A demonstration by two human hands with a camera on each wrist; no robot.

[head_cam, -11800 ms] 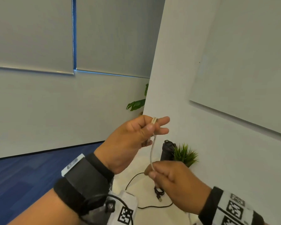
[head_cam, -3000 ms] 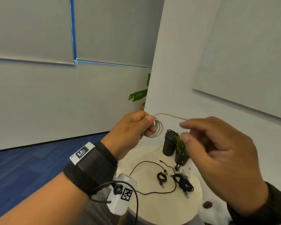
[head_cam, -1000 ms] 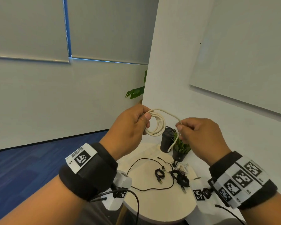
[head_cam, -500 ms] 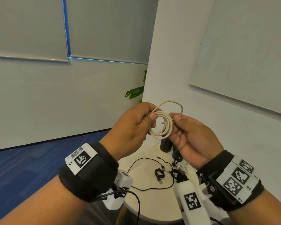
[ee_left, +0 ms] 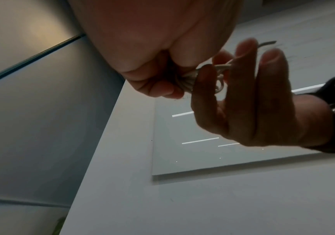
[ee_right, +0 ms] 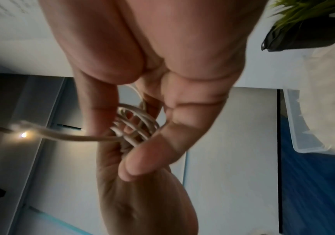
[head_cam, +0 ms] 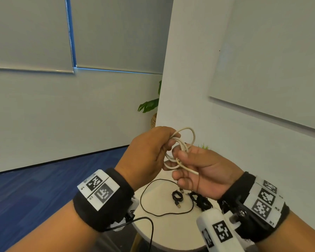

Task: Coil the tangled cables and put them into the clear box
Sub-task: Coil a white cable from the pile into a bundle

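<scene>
A white cable (head_cam: 178,153) is wound into a small coil in the air above the table. My left hand (head_cam: 168,144) grips the coil's left side with curled fingers. My right hand (head_cam: 178,157), palm up, pinches the coil's right side under its thumb, and the cable's free end (head_cam: 190,170) lies across that palm. One looser loop (head_cam: 191,132) stands above the coil. In the right wrist view the coil (ee_right: 136,125) sits between thumb and fingers, with the free end (ee_right: 62,136) sticking out left. A clear box (ee_right: 303,127) shows at the table's edge there.
Below my hands is a round pale table (head_cam: 162,226) with a long loose black cable (head_cam: 144,200), a small coiled black cable (head_cam: 177,194) and a tangled black bundle (head_cam: 200,199). A small potted plant (ee_right: 307,20) stands on it. A white wall is close on the right.
My right thumb has come down onto the coil, and the free end now lies across my right palm. Both hands have sunk slightly; the left keeps its grip.
</scene>
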